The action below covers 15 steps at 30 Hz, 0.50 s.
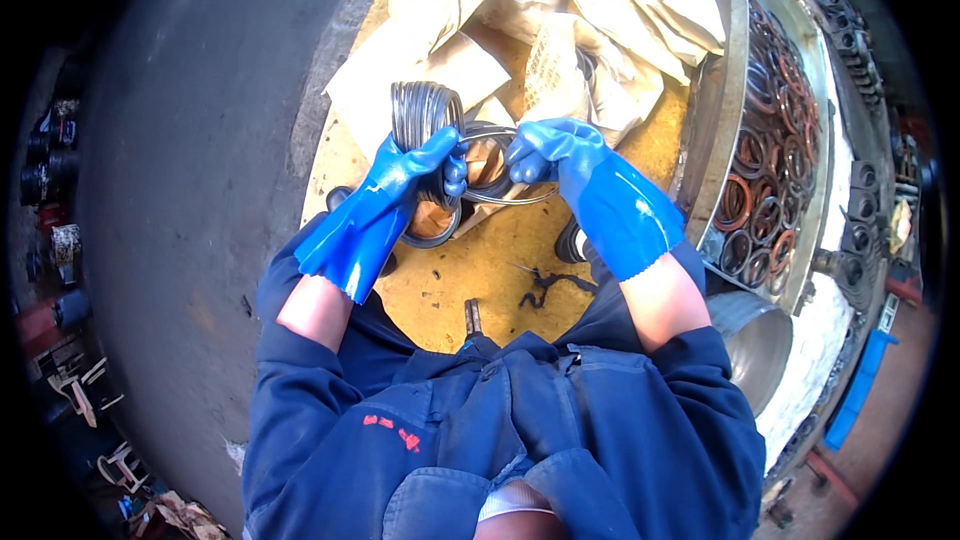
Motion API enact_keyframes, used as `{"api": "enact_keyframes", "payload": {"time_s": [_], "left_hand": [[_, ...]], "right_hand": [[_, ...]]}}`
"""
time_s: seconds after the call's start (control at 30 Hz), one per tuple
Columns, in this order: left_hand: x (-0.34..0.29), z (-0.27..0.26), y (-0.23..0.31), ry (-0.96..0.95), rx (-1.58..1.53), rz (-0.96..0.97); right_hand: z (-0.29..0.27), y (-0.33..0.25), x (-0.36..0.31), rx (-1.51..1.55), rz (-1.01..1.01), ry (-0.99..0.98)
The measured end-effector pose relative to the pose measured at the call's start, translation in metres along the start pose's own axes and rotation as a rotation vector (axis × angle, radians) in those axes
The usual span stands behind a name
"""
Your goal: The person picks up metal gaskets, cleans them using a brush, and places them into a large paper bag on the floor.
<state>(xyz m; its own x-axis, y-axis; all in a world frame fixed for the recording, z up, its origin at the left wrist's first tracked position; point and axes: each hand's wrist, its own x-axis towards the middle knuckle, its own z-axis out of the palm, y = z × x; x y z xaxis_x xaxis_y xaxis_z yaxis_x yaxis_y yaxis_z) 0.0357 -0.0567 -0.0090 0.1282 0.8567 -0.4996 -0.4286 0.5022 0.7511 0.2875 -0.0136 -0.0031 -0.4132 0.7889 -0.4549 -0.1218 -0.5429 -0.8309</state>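
My left hand (408,172), in a long blue rubber glove, is closed around a thick stack of thin dark rings (425,112). The stack stands on edge, its grey metallic sheen turned up to the light. In a matching glove, my right hand (566,152) has its fingers curled on the side of a few loose rings (490,198). These loose rings spread between both hands, and their left side reaches my left fingers. A piece of brown paper (484,162) shows through them. The undersides of both hands are hidden.
Crumpled brown paper bags (590,60) are heaped beyond my hands on a yellow, stained surface (430,295). To the right, a metal tray (738,60) holds many black and reddish rings (770,160). A metal cylinder (750,340) stands below it. A dark curved surface (200,190) fills the left.
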Motion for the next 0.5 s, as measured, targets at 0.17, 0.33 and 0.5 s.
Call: {"api": "enact_keyframes", "payload": {"time_s": [0.17, 0.33, 0.5], "left_hand": [[0.000, -0.002, -0.004, -0.028, 0.021, -0.008], [-0.002, 0.003, -0.004, -0.018, -0.019, -0.063], [-0.001, -0.005, -0.006, -0.098, -0.007, -0.071]], "right_hand": [[-0.001, -0.002, 0.008, 0.083, 0.079, 0.113], [-0.001, -0.003, 0.009, 0.072, 0.135, 0.149], [-0.010, 0.002, 0.015, 0.075, 0.160, 0.092]]}}
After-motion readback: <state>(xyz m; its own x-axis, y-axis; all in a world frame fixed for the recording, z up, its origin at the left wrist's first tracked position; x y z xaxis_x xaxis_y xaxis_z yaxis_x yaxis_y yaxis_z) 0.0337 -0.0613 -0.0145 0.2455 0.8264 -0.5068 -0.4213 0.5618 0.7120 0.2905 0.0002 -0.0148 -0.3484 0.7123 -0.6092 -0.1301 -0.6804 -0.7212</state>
